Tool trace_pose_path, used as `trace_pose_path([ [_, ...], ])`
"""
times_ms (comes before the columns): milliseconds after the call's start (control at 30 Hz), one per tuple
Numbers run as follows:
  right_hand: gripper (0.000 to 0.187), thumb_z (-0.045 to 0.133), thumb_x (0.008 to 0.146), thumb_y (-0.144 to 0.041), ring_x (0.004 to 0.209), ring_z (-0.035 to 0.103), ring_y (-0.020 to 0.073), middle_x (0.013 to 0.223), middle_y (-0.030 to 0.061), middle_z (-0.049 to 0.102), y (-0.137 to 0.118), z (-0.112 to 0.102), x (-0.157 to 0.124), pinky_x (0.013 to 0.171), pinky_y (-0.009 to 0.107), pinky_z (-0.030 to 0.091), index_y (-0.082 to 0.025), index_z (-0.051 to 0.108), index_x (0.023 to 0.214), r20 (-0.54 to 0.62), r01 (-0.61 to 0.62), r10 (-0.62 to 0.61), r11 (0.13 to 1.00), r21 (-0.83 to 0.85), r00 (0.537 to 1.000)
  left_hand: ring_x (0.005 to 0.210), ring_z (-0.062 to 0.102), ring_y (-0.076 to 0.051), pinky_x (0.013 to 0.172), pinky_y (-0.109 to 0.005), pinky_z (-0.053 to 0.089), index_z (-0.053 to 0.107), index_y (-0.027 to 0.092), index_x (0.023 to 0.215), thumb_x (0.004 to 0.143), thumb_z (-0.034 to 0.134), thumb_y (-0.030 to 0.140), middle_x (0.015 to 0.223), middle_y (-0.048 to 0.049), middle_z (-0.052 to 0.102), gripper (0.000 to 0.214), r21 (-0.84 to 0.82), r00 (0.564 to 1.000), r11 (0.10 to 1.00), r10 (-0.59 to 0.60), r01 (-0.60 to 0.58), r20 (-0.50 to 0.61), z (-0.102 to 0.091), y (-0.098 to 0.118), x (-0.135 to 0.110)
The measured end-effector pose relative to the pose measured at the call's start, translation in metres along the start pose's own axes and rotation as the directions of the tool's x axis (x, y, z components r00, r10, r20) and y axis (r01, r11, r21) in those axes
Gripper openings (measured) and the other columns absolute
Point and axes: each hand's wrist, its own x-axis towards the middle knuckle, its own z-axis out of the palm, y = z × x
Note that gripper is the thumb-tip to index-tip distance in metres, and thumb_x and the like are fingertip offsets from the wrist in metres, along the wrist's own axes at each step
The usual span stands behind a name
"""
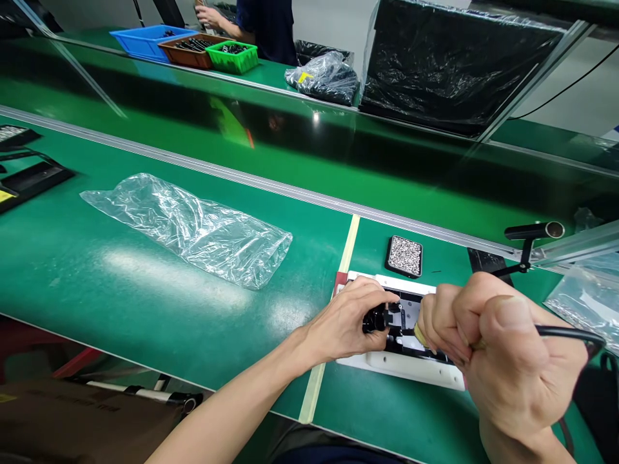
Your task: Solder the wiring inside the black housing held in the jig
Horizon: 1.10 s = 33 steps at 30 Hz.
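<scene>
A white fixture (pixel 416 370) lies on the green bench with a black frame-like part in it. My left hand (pixel 345 319) is closed round a glossy black rounded part (pixel 374 319) at the fixture's left end, thumb and fingers on either side of it. My right hand (pixel 503 348) makes a fist over the fixture's right end, wrapped round what looks like a corded electric screwdriver. Its black cord (pixel 570 332) leaves the fist to the right; the tool's body is mostly hidden, and a yellowish bit (pixel 420 334) shows by the fingers. A small tray of screws (pixel 405 256) sits behind the fixture.
A clear plastic bag (pixel 193 225) lies flat to the left. Yellow tape (pixel 314 393) crosses the bench. A black cylindrical device on a stand (pixel 532 232) rises at the right. Across the line are blue (pixel 145 45), brown (pixel 186 55) and green bins (pixel 235 61) and another person.
</scene>
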Motion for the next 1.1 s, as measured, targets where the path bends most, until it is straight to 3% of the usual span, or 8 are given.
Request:
trace_pose_path([
  [867,0.04,0.043,0.108,-0.027,0.05,0.034,0.0086,0.057,-0.0018,0.032,0.0011,0.0057,0.0017,0.047,0.027,0.026,-0.018,0.044,0.069,0.011,0.062,-0.062,0.998,0.017,0.998,0.126,0.059,-0.021,0.113,-0.038,0.051,0.064,0.021,0.132,0.084,0.068,0.018,0.123,-0.0063,0.069,0.048,0.0,0.999,0.999,0.032,-0.032,-0.017,0.0022,-0.0001,0.0012],
  [1100,0.04,0.042,0.11,-0.034,0.053,0.037,0.0099,0.06,-0.0015,0.036,0.0057,-0.0023,-0.0034,0.05,0.029,0.029,-0.018,0.047,0.073,0.036,0.026,-0.026,1.0,0.009,0.999,0.127,0.059,-0.021,0.114,-0.039,0.051,0.064,0.022,0.133,0.084,0.068,0.018,0.125,-0.0063,0.069,0.05,-0.004,0.999,0.999,0.039,-0.039,-0.028,0.0018,-0.0024,0.0011],
])
